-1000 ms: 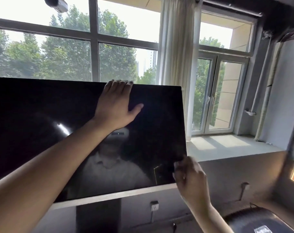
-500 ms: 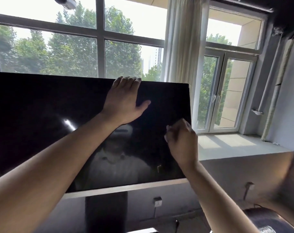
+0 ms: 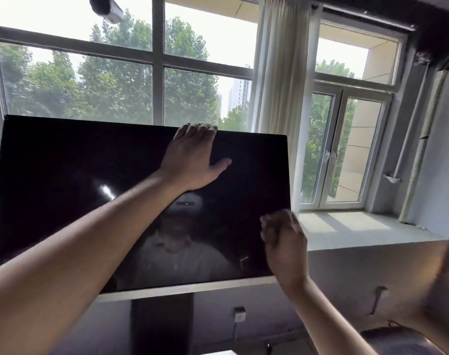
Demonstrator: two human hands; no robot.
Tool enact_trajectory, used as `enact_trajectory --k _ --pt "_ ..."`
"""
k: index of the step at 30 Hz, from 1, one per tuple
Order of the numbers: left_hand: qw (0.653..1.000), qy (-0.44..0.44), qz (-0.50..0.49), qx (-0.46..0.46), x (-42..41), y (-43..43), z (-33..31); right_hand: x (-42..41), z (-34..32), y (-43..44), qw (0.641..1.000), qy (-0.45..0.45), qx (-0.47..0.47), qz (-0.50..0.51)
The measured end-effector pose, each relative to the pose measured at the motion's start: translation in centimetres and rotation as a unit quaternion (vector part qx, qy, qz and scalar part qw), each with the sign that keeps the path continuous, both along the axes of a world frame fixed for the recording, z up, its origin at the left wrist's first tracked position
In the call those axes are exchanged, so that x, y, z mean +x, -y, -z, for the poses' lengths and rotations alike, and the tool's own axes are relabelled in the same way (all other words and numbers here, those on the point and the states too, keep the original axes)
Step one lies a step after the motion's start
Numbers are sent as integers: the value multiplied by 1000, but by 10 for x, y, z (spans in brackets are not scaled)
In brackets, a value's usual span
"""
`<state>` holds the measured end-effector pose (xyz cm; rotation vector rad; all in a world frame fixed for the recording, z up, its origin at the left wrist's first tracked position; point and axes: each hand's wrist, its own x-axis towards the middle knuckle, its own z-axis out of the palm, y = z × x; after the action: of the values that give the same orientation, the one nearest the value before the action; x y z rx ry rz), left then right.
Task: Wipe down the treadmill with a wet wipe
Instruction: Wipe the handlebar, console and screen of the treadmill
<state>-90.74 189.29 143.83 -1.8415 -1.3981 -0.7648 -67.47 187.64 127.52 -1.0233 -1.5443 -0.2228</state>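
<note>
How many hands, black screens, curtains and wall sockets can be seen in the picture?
Hands: 2, left hand and right hand
Large black glossy screen: 1
Pale fabric curtain: 1
White wall socket: 1
Total: 5

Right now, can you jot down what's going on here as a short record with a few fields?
Screen: black screen, dark, reflecting the person
Left hand: left hand flat on the screen, fingers over its top edge
Right hand: right hand at the screen's right edge, fingers curled; wipe not visible
Behind: window, curtain
Below: grey stand
</note>
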Motion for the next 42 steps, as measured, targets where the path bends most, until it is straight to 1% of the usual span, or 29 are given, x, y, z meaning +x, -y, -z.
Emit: enact_trajectory --k 3,4,5,6,8,10,11,13,16,19,21,24,28,31,33,37,42 --pt "1000 13 5 0 0 1 -1 -13 39 28 994 100 -15 -35" --pt "1000 15 9 0 0 0 -3 -8 35 26 993 113 -18 -34" --pt "1000 16 11 -2 -1 -1 -4 -2 23 20 995 88 -23 -35" --pt "1000 17 11 -3 -2 -1 -4 3 5 11 998 32 -37 -40" --pt "1000 20 10 -4 -1 -2 -3 16 -41 -10 988 -129 -66 -53" --pt "1000 23 10 -5 -1 -3 -3 29 -87 -35 948 -291 -77 -100" --pt "1000 24 11 -3 -1 -4 -2 31 -106 -46 930 -335 -80 -128" --pt "1000 21 15 0 -2 -5 -1 32 -131 -69 908 -375 -94 -161" --pt "1000 20 20 8 -3 -7 1 24 -148 -95 891 -404 -127 -166" --pt "999 12 25 15 -3 -6 1 14 -142 -89 909 -368 -122 -155" --pt "1000 4 23 18 -2 -6 1 14 -119 -77 924 -336 -107 -149" --pt "999 2 21 26 -3 -9 3 21 -96 -71 932 -318 -95 -148" --pt "999 1 21 32 -5 -11 3 25 -141 -90 952 -275 -68 -116" --pt "999 -9 22 31 -5 -10 3 24 -153 -100 945 -295 -53 -128" --pt "999 -12 24 27 -5 -9 2 28 -134 -96 946 -295 -59 -124" --pt "999 -4 24 20 -3 -9 -1 37 -77 -72 962 -241 -48 -118" --pt "1000 9 24 8 0 -7 4 43 -16 -37 979 -191 -48 -61"
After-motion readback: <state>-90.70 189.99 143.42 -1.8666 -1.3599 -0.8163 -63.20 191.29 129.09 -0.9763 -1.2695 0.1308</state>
